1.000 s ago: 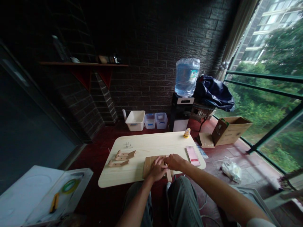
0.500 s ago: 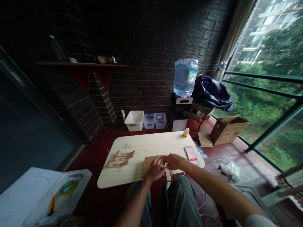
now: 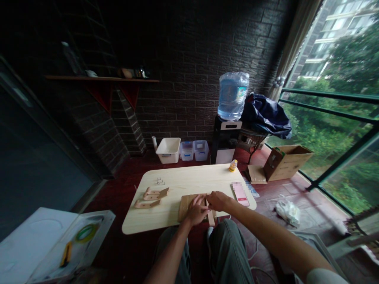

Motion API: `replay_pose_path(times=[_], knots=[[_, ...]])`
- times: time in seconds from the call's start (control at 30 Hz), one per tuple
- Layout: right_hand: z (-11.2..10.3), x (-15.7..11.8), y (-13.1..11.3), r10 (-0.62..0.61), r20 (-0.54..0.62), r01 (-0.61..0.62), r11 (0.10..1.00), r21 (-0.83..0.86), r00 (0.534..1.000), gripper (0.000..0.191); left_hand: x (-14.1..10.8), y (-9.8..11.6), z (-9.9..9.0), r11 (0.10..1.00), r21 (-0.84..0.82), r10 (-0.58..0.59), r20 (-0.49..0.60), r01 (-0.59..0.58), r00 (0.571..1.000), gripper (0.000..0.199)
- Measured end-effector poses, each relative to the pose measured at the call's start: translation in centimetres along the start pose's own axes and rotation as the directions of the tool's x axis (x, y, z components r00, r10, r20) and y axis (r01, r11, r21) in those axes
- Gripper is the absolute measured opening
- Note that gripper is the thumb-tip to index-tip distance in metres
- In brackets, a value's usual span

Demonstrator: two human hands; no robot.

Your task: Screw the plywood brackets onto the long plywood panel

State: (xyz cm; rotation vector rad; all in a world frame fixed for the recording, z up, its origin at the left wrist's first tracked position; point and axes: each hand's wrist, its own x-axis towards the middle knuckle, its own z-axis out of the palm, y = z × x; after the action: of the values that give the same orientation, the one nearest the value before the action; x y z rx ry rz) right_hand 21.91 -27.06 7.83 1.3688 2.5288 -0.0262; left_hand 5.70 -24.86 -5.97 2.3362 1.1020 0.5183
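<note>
Left hand [image 3: 197, 212] half-spread, right hand [image 3: 217, 201] curled, grips unclear; lower-centre wooden strip [image 3: 211, 219] seems unfinished, metal bits [image 3: 160, 182] loose centre-left.

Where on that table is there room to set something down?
The table is bare between the metal pieces and small bottle, and at its near left corner beside the curved wooden pieces. It's crowded at the cardboard, under the left hand and right hand; the phone lies farther right.
</note>
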Motion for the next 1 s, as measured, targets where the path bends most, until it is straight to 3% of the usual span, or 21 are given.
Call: replay_pose_path(times=[0.27,0.47,0.7,1.0], knots=[[-0.5,-0.9,-0.5,0.071,0.003,-0.071,0.997,0.021,0.998,0.035,0.1,-0.1,0.1,1.000,0.018,0.015,0.019,-0.016,1.000,0.022],[-1.1,-1.3,-0.4,-0.014,0.014,0.014,1.000,0.003,1.000,0.035,0.2,-0.5,0.4,1.000,0.008,0.013,0.019,-0.014,1.000,0.022],[0.3,-0.6,-0.1,-0.057,-0.017,0.057,0.998,0.001,0.998,0.034,0.1,-0.8,0.8,0.999,-0.004,0.034,-0.005,-0.034,0.999,0.022],[1.5,-0.6,-0.1,0.091,-0.006,-0.090,0.993,0.070,0.996,0.036,0.2,-0.9,0.8,1.000,-0.006,-0.001,0.012,0.001,1.000,0.024]])
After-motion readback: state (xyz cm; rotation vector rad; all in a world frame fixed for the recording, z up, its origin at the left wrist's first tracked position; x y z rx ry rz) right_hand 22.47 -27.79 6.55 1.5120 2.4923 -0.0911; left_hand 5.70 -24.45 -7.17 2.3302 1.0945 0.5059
